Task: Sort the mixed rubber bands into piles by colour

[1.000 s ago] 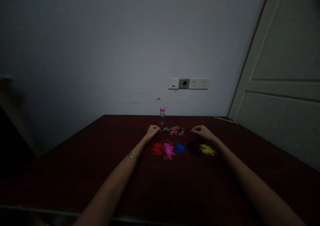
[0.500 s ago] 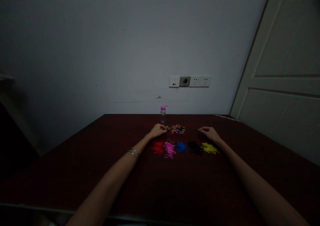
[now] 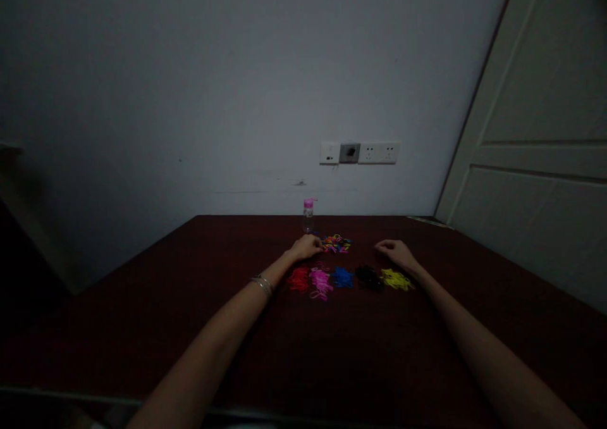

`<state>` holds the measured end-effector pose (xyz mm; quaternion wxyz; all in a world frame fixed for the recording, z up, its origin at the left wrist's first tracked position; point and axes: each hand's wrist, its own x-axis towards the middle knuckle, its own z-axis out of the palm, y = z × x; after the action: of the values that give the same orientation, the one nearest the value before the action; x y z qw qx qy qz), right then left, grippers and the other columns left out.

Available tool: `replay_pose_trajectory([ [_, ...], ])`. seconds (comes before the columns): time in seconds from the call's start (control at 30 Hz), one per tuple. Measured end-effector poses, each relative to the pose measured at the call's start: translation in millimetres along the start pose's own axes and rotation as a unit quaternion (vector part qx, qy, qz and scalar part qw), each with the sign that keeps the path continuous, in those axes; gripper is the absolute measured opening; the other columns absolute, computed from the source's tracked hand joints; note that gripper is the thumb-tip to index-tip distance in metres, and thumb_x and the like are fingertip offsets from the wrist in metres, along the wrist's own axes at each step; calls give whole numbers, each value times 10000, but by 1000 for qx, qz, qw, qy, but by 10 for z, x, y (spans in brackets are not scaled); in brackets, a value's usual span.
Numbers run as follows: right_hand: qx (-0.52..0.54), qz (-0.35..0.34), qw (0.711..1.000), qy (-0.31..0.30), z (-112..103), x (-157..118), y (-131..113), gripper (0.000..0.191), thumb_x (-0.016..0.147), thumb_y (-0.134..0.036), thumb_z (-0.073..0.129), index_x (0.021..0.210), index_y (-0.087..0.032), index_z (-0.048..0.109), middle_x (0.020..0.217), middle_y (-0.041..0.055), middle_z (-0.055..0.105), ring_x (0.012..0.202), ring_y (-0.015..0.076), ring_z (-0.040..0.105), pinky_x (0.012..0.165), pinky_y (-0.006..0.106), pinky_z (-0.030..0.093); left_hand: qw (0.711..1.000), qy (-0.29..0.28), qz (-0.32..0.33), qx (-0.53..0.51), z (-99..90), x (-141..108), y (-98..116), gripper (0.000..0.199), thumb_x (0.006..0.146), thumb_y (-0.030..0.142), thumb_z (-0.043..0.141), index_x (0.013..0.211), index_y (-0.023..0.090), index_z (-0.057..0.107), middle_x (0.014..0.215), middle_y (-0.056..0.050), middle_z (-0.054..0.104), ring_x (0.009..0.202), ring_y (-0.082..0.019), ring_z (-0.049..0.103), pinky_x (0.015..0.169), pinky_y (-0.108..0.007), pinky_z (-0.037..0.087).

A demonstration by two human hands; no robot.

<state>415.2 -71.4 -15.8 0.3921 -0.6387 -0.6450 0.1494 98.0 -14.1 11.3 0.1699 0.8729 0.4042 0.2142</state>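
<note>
My left hand [image 3: 307, 247] is at the left edge of a mixed pile of small coloured rubber bands [image 3: 337, 244]. Its fingers are curled closed at the pile, and what is between them is too small to make out. My right hand [image 3: 397, 253] rests on the table right of that pile, fingers drawn together, no band visible in it. Nearer to me lie sorted heaps in a row: red bands [image 3: 298, 279], pink bands [image 3: 321, 281], blue bands [image 3: 343, 277], black bands [image 3: 369, 278] and yellow bands [image 3: 397, 279].
A small clear bottle with a pink cap [image 3: 308, 215] stands behind the mixed pile. The dark red table [image 3: 360, 347] reaches back to a pale wall with sockets [image 3: 378, 153]. To the right is a white panelled door [image 3: 535, 214].
My left hand has shifted slightly right, further onto the edge of the mixed pile. My right hand stays in nearly the same spot. The heaps look unchanged.
</note>
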Motion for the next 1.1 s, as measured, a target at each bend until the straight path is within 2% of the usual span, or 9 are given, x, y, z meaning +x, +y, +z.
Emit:
replay_pose_trajectory([
  [0.27, -4, -9, 1000, 4, -4, -20, -26, 268, 668, -348, 527, 743, -152, 692, 797, 77, 698, 775, 223, 625, 712, 294, 448, 1000, -4, 2, 22, 22, 10, 29, 148, 701, 200, 555, 765, 173, 686, 759, -37, 655, 675, -133, 555, 589, -200, 365],
  [0.53, -12, -13, 1000, 4, 4, -18, 7, 273, 678, -349, 518, 756, -150, 688, 820, 78, 699, 797, 220, 625, 729, 288, 442, 1000, -7, 0, -11, 27, -3, 14, 170, 661, 168, 538, 746, 143, 682, 686, -28, 625, 605, -110, 511, 564, -189, 362],
  [0.67, -14, -13, 1000, -2, 2, -20, 5, 275, 682, -338, 513, 768, -148, 692, 822, 78, 700, 796, 221, 625, 718, 285, 444, 999, 12, -1, -34, -7, -8, 28, 169, 638, 172, 553, 741, 127, 680, 650, -20, 603, 578, -102, 484, 547, -192, 352],
  [0.9, -15, -20, 1000, 3, 14, -3, 17, 280, 678, -337, 509, 760, -140, 691, 820, 84, 698, 789, 216, 627, 711, 277, 443, 998, 3, 9, -57, -86, -20, 76, 161, 628, 162, 534, 694, 103, 669, 596, -4, 559, 556, -83, 449, 537, -190, 329],
  [1.1, -16, -30, 999, 5, 33, 15, 51, 262, 674, -331, 519, 741, -146, 691, 794, 75, 701, 771, 215, 630, 704, 278, 445, 991, -30, -36, -127, -170, -9, 94, 164, 624, 177, 534, 671, 76, 654, 546, 13, 519, 513, -68, 411, 506, -187, 314],
])
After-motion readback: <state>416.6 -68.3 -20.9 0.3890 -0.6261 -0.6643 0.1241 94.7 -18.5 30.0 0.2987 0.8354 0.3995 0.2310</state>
